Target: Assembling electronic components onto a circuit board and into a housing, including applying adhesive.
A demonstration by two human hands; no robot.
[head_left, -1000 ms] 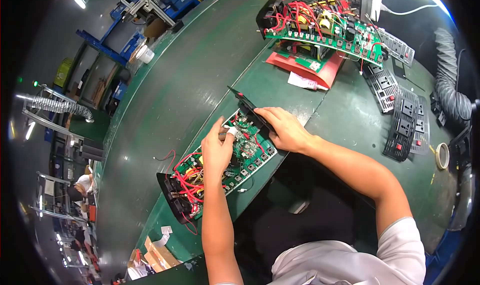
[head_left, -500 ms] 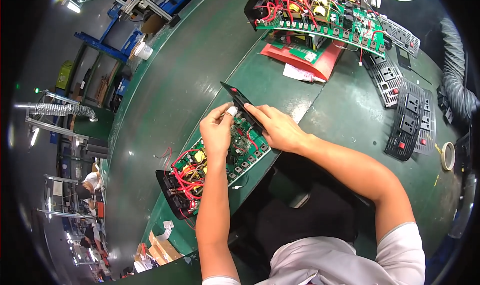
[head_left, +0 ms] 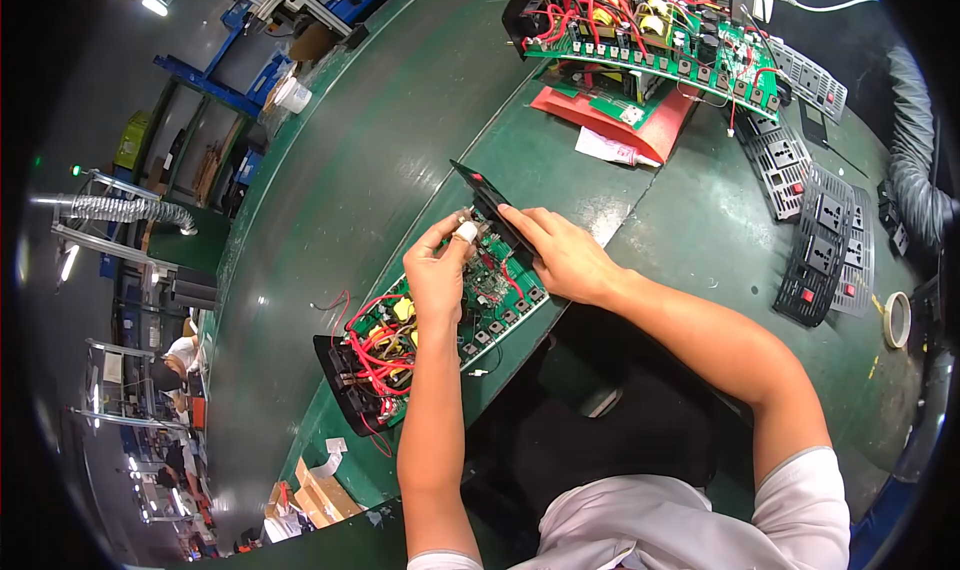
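A green circuit board with red wires, yellow-wrapped coils and a row of black components lies aslant in front of me. A black end panel with a small red part stands tilted at its far right end. My right hand grips this panel, fingers along its outer face. Over the board, my left hand pinches at something small beside the panel's inner face; its fingers hide what it is. A white finger cot covers one fingertip. Another black end piece stands at the board's near left end.
More wired boards are stacked at the back, over a red sheet. Socket panels and a tape roll lie at right. Torn cardboard sits at lower left. A conveyor belt runs along the left.
The whole view has shifted slightly. My left fingers have moved a little beside the panel; my right hand keeps its hold on it.
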